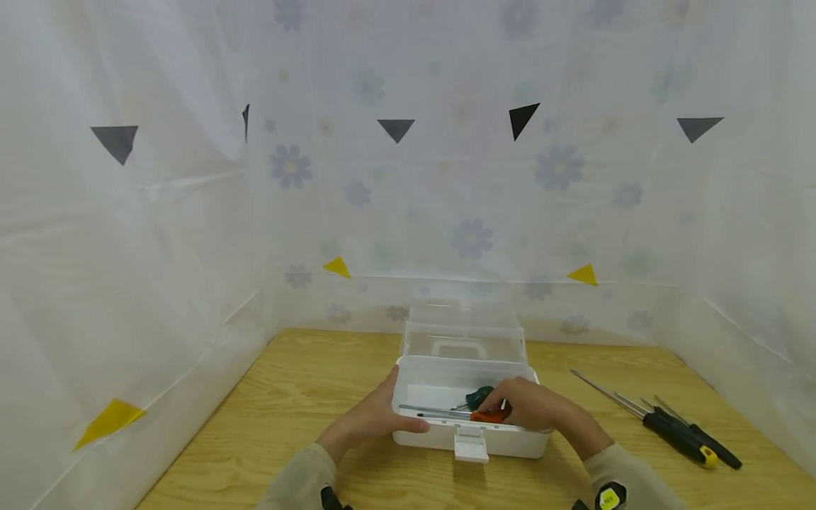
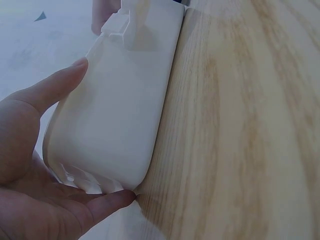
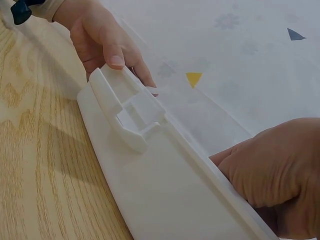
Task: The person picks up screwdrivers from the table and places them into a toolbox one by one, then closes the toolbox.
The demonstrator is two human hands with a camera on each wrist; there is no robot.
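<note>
A white plastic toolbox (image 1: 440,433) stands on the wooden table with its clear lid (image 1: 463,333) tipped back. My left hand (image 1: 387,412) grips the box's left front corner, thumb on the front rim and fingers along the end wall; the left wrist view shows the box wall (image 2: 120,115) between thumb and fingers (image 2: 100,202). My right hand (image 1: 506,404) reaches inside the box and pinches the orange handle of a screwdriver (image 1: 489,416), whose shaft lies leftward along the front rim. A green-handled tool (image 1: 478,397) lies behind it. The right wrist view shows the box front (image 3: 165,190), my left hand (image 3: 105,40) and right hand (image 3: 275,170).
The front latch (image 1: 471,445) hangs open off the box. Several black-handled screwdrivers (image 1: 676,432) lie on the table to the right. White flowered sheeting (image 1: 446,212) walls in the table at the back and both sides.
</note>
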